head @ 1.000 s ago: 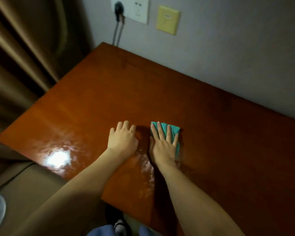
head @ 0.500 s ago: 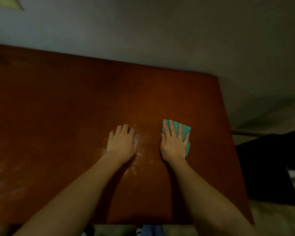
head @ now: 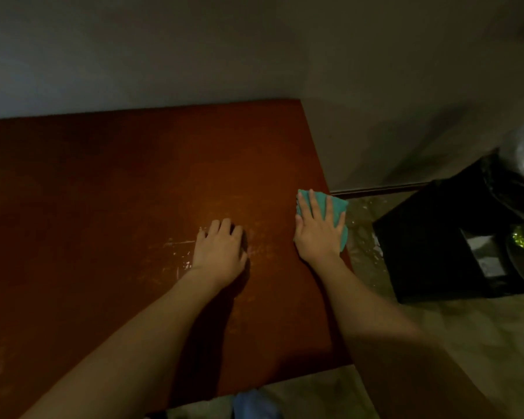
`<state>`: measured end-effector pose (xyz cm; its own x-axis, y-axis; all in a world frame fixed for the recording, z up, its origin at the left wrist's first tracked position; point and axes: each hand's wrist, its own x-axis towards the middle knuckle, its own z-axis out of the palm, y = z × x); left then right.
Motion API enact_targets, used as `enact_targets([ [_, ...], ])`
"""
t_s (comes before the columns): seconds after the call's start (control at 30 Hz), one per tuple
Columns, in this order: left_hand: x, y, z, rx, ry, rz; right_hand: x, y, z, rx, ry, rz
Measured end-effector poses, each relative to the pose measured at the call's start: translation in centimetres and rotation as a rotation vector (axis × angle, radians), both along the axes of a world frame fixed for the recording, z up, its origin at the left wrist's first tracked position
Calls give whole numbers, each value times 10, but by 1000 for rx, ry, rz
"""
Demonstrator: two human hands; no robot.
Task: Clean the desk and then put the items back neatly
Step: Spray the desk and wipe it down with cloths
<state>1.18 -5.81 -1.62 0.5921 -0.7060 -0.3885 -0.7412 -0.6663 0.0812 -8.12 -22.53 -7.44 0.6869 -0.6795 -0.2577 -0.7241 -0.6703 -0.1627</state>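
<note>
Near edge: we saw both of our bare forearms reach in over the front edge of the reddish-brown glossy wooden desk (head: 109, 189), with a blurred bit of blue cloth just below that edge.
Left hand: our left hand (head: 220, 252) lay palm down on the desk top, about midway between front and back edges, fingers loosely bent at the knuckles and gripping nothing.
Desk top by the left hand: pale smears and streaks showed on the surface just left of that hand.
Right hand: our right hand (head: 318, 232) pressed flat on the teal folded cleaning cloth (head: 335, 205), fingers straight and slightly spread, not curled round it.
Cloth: it lay at the desk's right edge, its right side reaching that edge or slightly past it; we could not tell which.
Beyond the right edge: a black box-shaped bin (head: 442, 237) stood on the floor, well apart from the desk, with crumpled clear plastic above it.
Far edge: the desk's back edge met a plain grey wall (head: 194, 49).
</note>
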Motion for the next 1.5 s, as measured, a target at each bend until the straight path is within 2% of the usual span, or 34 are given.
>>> enact_targets([
  [0.33, -20, 0, 12, -45, -24, -45, -40, 25, -1, -2, -13, -153],
  [0.47, -13, 24, 9, -71, -12, -3, -36, 56, 1, -11, 11, -204],
  [0.63, 9, 83, 5, -80, -10, 99, -9, 112, 1, -1, 25, -147],
  [0.93, 65, 258, -3, -60, -27, 344, 78, 270, 5, 20, 30, 55],
  [1.33, 148, 570, -4, 31, -45, 673, 224, 563, 7, 11, -2, 455],
  [1.5, 175, 668, -6, 53, -65, 816, 281, 665, 5, -28, -22, 614],
])
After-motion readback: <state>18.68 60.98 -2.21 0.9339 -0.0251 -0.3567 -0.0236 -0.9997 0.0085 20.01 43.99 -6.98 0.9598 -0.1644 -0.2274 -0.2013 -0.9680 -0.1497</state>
